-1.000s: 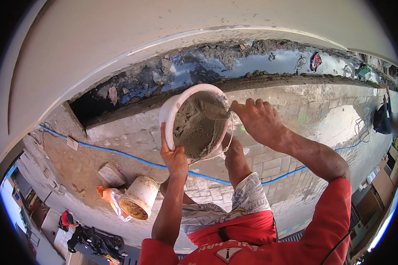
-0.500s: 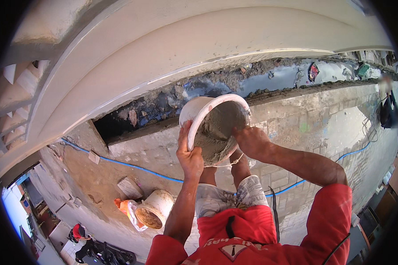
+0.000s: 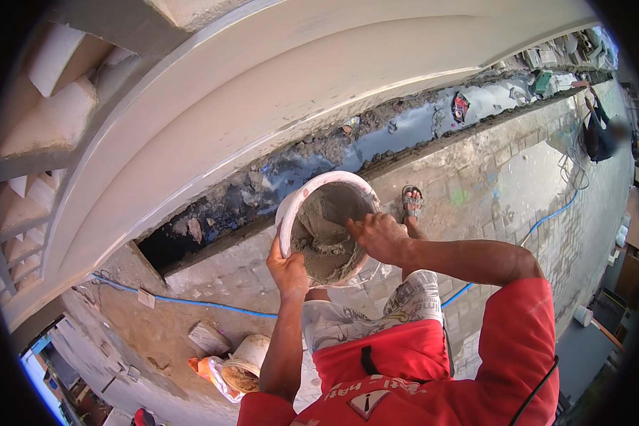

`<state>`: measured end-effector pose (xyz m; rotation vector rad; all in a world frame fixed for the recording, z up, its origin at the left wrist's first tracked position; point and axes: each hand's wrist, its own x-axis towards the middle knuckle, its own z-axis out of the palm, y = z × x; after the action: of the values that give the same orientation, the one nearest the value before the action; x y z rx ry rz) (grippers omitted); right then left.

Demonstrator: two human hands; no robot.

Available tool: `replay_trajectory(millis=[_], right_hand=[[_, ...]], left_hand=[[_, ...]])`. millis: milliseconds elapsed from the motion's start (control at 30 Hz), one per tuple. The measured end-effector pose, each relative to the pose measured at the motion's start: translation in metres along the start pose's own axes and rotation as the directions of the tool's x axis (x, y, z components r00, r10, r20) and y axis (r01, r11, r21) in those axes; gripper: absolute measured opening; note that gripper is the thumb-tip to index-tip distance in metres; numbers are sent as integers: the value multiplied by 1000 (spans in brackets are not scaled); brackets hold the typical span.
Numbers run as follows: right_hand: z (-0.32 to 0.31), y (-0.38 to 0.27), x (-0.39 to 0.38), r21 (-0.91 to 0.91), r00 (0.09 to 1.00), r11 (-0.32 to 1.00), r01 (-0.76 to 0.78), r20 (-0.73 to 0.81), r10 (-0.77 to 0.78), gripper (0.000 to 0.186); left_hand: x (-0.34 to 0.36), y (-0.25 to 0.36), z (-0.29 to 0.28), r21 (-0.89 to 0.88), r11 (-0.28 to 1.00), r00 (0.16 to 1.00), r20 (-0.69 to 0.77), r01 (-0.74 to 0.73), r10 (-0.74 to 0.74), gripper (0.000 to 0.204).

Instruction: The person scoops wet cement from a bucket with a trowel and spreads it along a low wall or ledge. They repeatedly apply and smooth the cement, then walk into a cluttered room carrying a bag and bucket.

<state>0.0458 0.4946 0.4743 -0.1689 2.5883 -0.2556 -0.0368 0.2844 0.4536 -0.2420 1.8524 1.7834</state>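
Observation:
A whitish bucket (image 3: 289, 213) is tilted with its mouth toward me, holding wet grey mortar (image 3: 319, 245). My left hand (image 3: 288, 272) is closed on the left side of its rim, thumb in front. At the bucket's right side, my right hand (image 3: 382, 239) reaches over the rim. Its fingers are curled down at the mortar, and whatever they hold, if anything, is hidden from view. The mortar's surface is uneven, with a ridge and lumps.
Beyond the bucket runs an open drain (image 3: 376, 142) with dark water and debris, beside a pale wall (image 3: 213, 106). A blue hose (image 3: 213, 307) crosses the paving behind me. A second bucket (image 3: 252, 351) stands at lower left by a block (image 3: 209, 339). A person (image 3: 603, 135) is at far right.
The view has turned, and my sandalled right foot now shows past the bucket. My right hand has shifted slightly left over the mortar, whose surface has changed shape. My left hand keeps its hold.

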Motion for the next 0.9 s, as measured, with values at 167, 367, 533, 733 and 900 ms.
replay_trajectory(millis=[167, 367, 533, 733, 900], right_hand=[[0, 71, -43, 60, 974, 989, 136, 174, -144, 50], [-41, 219, -91, 106, 997, 994, 6, -74, 2, 42], [-44, 257, -87, 30, 997, 996, 81, -5, -81, 35], [-33, 267, -87, 80, 953, 981, 176, 235, -190, 37], [2, 259, -78, 217, 911, 944, 247, 279, -303, 40]], left_hand=[[-13, -14, 74, 147, 967, 978, 11, -208, 209, 76], [-40, -9, 185, 118, 983, 966, -202, -137, 159, 76], [-72, 10, 269, 301, 925, 912, -266, -231, 313, 75], [-93, 27, 286, 267, 926, 880, -325, -268, 348, 67], [-109, 8, 280, 438, 862, 866, -293, -256, 406, 66]])
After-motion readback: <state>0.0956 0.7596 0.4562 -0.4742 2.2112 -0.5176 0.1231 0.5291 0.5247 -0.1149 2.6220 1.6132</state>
